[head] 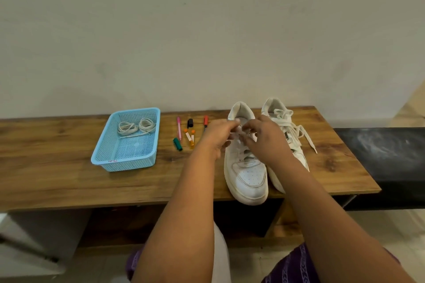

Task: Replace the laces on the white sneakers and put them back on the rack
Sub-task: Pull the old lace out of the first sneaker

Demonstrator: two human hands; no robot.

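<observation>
On the wooden bench top (57, 181), two white sneakers sit side by side at the right, toes toward the camera, heels toward the wall (207, 30). Both hands work over the left sneaker (247, 167), at the upper eyelets near the tongue. Left hand (217, 136): fingers curled, fingertips pinching a bit of the white lace (239, 134) on that shoe. Right hand (264, 138): also curled, fingertips meeting the same lace just beside the left hand's. Exact strand each hand has is too small and blurred to tell. Lower lace rows on this shoe are threaded across the eyelets. Toe overhangs the front edge of the bench slightly.

Right sneaker (279, 108) is partly hidden behind the right forearm; its laces (305, 135) are loose, one end trailing out onto the wood to the right.

Left of the shoes: a light-blue plastic basket (101, 156) holding two coiled white lace bundles (136, 126) at its far end. Between basket and shoes, a small scatter of markers: pink pen (179, 127), black cap (190, 122), red-handled one (205, 120), green one (177, 144), and two orange-capped ones (189, 136). All lie flat, apart from the shoes.

Dark slab (391, 158) adjoins the bench at the right.
</observation>
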